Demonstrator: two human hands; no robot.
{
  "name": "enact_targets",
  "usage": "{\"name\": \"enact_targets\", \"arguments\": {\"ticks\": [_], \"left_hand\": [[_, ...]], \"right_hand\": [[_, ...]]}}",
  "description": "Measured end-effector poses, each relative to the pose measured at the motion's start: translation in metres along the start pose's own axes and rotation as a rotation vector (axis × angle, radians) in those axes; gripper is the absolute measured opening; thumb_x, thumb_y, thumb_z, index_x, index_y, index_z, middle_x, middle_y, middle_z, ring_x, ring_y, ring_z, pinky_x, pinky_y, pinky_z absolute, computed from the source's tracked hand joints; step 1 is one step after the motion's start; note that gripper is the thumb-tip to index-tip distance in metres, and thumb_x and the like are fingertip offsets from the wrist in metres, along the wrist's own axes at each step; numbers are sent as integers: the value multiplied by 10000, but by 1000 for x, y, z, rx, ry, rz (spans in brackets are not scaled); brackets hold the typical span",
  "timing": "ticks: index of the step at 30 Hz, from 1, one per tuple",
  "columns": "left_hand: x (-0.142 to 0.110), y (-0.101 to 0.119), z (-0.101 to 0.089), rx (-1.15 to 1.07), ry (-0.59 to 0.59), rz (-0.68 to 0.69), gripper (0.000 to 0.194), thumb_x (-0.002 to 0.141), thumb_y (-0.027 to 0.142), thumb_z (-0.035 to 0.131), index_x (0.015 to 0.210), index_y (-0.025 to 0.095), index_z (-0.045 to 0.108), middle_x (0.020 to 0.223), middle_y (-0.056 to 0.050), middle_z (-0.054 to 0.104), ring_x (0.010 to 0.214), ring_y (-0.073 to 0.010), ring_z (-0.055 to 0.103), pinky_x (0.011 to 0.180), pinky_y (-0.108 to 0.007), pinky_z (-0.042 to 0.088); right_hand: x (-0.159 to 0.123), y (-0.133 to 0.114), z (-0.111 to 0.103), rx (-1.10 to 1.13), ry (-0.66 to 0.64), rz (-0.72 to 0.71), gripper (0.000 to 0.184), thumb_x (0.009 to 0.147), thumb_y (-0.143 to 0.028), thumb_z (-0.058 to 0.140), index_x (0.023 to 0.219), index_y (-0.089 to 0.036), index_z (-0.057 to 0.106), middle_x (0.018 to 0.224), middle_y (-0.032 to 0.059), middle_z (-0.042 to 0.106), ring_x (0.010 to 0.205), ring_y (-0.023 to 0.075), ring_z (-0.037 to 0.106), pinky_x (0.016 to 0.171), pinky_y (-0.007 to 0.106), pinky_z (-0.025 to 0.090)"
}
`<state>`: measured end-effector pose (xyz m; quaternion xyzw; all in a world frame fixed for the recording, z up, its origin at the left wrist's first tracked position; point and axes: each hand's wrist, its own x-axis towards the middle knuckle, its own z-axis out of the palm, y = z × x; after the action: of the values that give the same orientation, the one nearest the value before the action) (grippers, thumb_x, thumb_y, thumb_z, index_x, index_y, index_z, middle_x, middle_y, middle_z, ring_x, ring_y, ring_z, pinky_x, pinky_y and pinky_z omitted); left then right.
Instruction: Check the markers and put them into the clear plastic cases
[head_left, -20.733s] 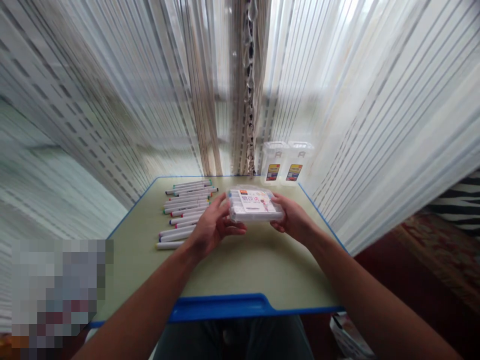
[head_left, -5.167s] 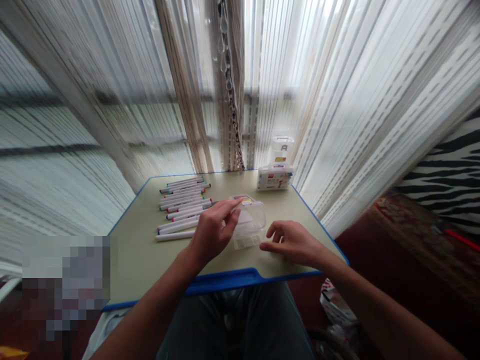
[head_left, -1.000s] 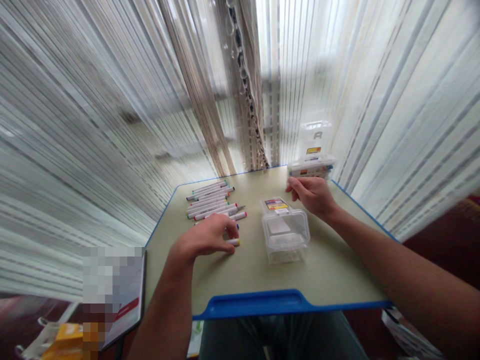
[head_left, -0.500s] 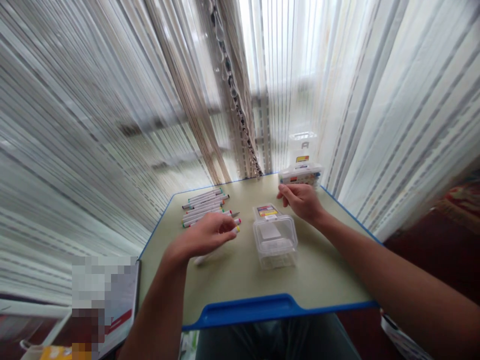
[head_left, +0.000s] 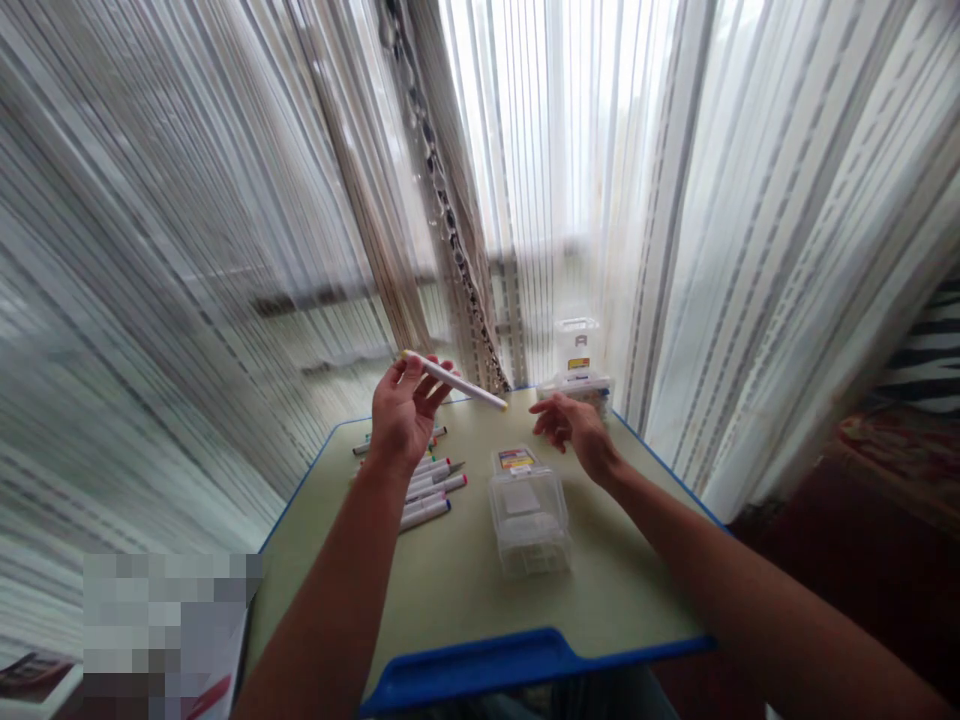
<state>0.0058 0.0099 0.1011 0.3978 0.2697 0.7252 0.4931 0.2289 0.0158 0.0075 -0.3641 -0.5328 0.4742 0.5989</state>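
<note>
A white marker [head_left: 461,383] with yellow ends is held up in my left hand [head_left: 405,415], pinched near its left end above the table. Its other end points right, towards my right hand [head_left: 574,430], which hovers with fingers apart and holds nothing. Several white markers [head_left: 427,505] with coloured ends lie on the table below my left hand and forearm, which partly hide them. Between my arms stands a clear plastic box [head_left: 531,520] with its lid raised at the back. Behind my right hand is another clear box [head_left: 601,392], lid up, with coloured items in it.
The pale green table [head_left: 465,620] has a blue raised edge [head_left: 480,665] at the front. String curtains [head_left: 637,200] hang right behind it, with a beaded strand [head_left: 450,220]. A dark red floor covering [head_left: 817,520] lies at the right.
My left hand has picked up the yellow-ended marker from the table and lifted it, turning palm up. My right hand has loosened its fingers. The view has shifted slightly.
</note>
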Motion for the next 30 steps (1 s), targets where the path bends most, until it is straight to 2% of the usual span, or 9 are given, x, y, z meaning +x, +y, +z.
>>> {"name": "enact_targets", "arguments": {"ticks": [3,7,11,14,17,21,25,30], "left_hand": [[2,-14,-6,-199,176,-3,98,925,157,619,830,142,598,787,-21,723,789,-170,751,805,-350,622],[-11,-40,-12,-289,225,-125,118,898,78,610,795,134,603,759,-35,732,789,-193,762,786,-347,622],[-26,-59,-13,-292,121,-160,110,833,96,714,824,136,613,832,-48,751,864,-208,762,822,-338,612],[-32,-64,-15,-219,31,-106,214,758,160,815,847,142,621,899,-47,757,882,-178,743,849,-326,605],[-36,-64,-18,-116,-35,-40,287,725,206,846,911,152,634,880,-20,743,851,-153,721,836,-333,614],[-40,-59,-19,45,-106,6,314,752,247,813,1000,160,642,839,-7,715,773,-148,696,729,-317,626],[-43,-58,-19,145,-151,37,270,823,325,735,1008,147,649,786,-14,683,681,-139,653,634,-314,617],[-43,-54,-18,217,-178,45,217,844,276,683,1006,135,657,714,4,647,605,-131,629,593,-299,592]], "right_hand": [[-3,-6,2,113,-62,39,595,799,-688,577,932,-129,734,721,94,719,523,139,531,414,237,347],[-7,-7,9,103,-168,26,601,780,-648,676,1106,-143,691,816,101,753,589,150,581,459,246,415],[-9,-3,16,28,-146,-84,461,765,-528,774,1035,-161,701,713,48,725,506,114,529,440,236,403],[-9,-1,16,18,-112,-136,348,781,-456,789,958,-162,733,688,32,705,476,92,492,430,230,380],[-7,-2,10,51,-80,-146,297,771,-407,813,940,-170,756,721,33,711,484,83,488,442,229,368],[-6,-8,2,130,-32,-127,292,736,-351,855,968,-197,770,730,18,709,507,78,491,473,227,376],[-6,-16,0,180,1,-122,291,713,-339,870,950,-200,775,729,19,709,525,81,496,476,221,386],[-8,-21,2,199,6,-112,294,691,-343,877,924,-198,772,732,22,709,520,84,497,472,223,390]]}}
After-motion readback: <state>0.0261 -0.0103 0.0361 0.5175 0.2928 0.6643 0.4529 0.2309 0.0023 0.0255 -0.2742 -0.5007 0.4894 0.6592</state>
